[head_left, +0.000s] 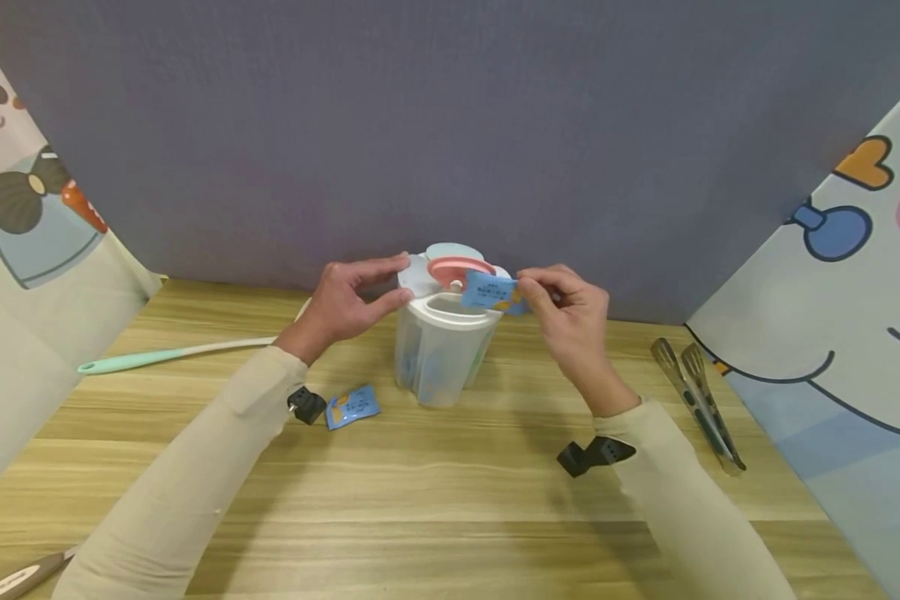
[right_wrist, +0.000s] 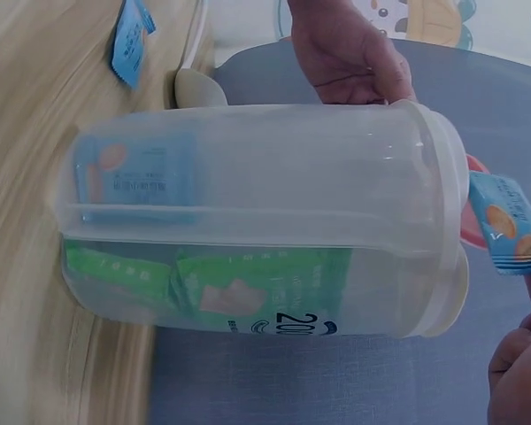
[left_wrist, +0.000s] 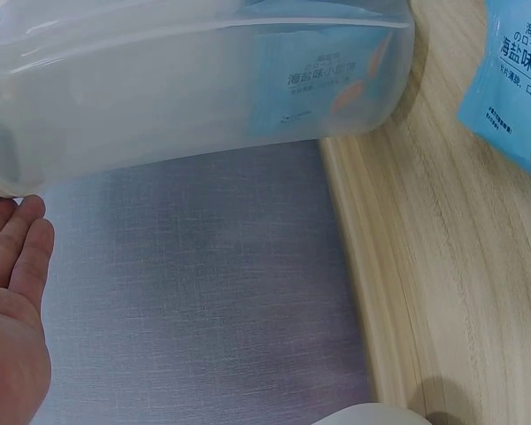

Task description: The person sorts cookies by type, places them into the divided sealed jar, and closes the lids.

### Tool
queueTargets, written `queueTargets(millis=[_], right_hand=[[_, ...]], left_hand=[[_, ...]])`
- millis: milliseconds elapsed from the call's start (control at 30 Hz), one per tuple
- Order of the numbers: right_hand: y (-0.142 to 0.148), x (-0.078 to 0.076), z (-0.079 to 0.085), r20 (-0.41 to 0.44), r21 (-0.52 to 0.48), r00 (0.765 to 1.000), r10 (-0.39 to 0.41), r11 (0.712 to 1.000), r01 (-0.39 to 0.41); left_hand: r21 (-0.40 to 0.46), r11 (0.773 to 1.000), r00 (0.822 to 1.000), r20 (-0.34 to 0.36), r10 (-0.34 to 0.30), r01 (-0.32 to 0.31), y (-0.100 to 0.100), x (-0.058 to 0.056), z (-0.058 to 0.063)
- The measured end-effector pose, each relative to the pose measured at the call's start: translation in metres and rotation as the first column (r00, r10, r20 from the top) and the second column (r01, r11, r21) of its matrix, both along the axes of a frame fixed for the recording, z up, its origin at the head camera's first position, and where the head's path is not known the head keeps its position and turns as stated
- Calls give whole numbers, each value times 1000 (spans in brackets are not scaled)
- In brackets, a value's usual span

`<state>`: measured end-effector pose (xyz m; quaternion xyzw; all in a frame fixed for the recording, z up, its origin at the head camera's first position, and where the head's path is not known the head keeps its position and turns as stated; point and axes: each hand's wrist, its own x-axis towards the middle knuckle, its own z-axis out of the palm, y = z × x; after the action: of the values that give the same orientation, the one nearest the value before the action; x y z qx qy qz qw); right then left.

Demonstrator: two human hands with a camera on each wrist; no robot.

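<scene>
A clear plastic storage canister (head_left: 444,358) with a white lid (head_left: 417,275) stands upright on the table. Its pink-rimmed flap (head_left: 461,268) is raised, baring one opening. My left hand (head_left: 341,304) holds the lid's left edge, thumb in front and fingers behind. With thumb and fingers my right hand (head_left: 573,321) pinches a small blue snack packet (head_left: 491,292) just above the lid. Inside, one compartment has a blue packet (right_wrist: 137,177) and another has green packets (right_wrist: 261,279). A second blue packet (head_left: 353,407) lies on the table left of the canister.
A long utensil with a mint handle (head_left: 131,362) lies at the left. Metal tongs (head_left: 696,400) are at the right. Another utensil's brown handle (head_left: 26,575) shows at the lower left. A grey panel (head_left: 450,125) stands behind the table (head_left: 450,517).
</scene>
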<state>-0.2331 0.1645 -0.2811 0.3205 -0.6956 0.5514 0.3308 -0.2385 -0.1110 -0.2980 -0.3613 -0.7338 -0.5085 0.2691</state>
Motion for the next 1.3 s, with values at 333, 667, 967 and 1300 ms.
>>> queueTargets(millis=[333,667,967,1300], right_hand=[[-3,-4,4,-31,74,999,38,997,-36],[-9,-4,10,-19,134,999,50,990,-47],[-14,-3,14,-21,138,998,60,989,-57],[-22,3,22,-12,139,998,64,988,-62]], left_hand=[[1,1000,1000,-8,-2,2,-1,0,1],[7,1000,1000,-4,-3,3,-1,0,0],[7,1000,1000,7,-5,5,0,1,0],[2,1000,1000,20,-1,1,0,2,0]])
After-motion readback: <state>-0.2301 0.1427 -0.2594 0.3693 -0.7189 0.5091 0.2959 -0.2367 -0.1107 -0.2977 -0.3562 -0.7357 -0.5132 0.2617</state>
